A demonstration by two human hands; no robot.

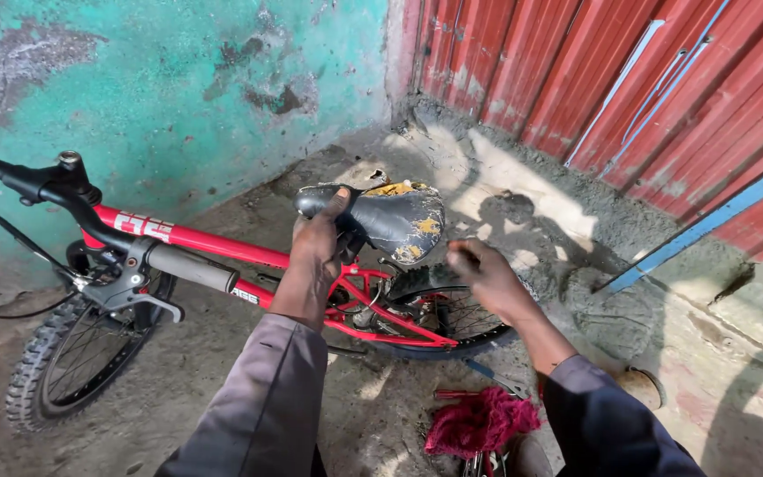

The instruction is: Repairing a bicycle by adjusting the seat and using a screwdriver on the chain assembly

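Saddle (390,221), black and torn, sits on the red bicycle (222,247); your left hand (315,252) has its grip closed around its nose. Your right hand (487,278) hovers beside the rear tyre (452,314), grip loosely curled, pinching nothing visible; the work looks unfinished.

Red bike frame (222,243), black saddle (390,216) torn yellow, peeling teal wall (178,79), red ribbed sheeting (576,71), crimson rag (479,422).

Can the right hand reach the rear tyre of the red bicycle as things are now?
Probably yes. The right hand hovers just above the rear tyre, behind the saddle that the left hand grips, and nothing lies between them.
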